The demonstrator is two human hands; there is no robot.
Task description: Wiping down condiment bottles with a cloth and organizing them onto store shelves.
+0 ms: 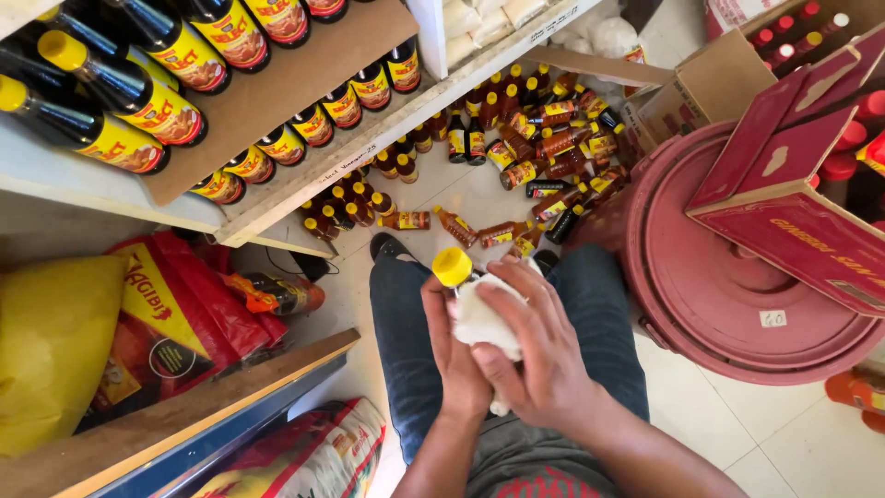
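Wiping at picture centre: dark glass sauce bottle with round yellow plastic cap [453, 266], upright above the knees, mostly hidden by soft crumpled white cloth [484, 321]. Left hand [454, 355] closed around bottle from 9 o'clock, fingers curled. Right hand [539, 355] at 3 o'clock, fingers partly bent, pressing cloth flat against bottle. Blue denim trousers [406, 323] beneath. At 12 o'clock, small amber bottles [544, 148], loosely scattered on pale glossy tile floor [784, 443]. At 10 o'clock, white shelf [55, 180] bearing larger yellow-capped dark bottles [120, 92]. At 3 o'clock, round maroon plastic bin lid [728, 304] under red cardboard box [793, 231]. At 8 o'clock, smooth yellow sack [51, 350].
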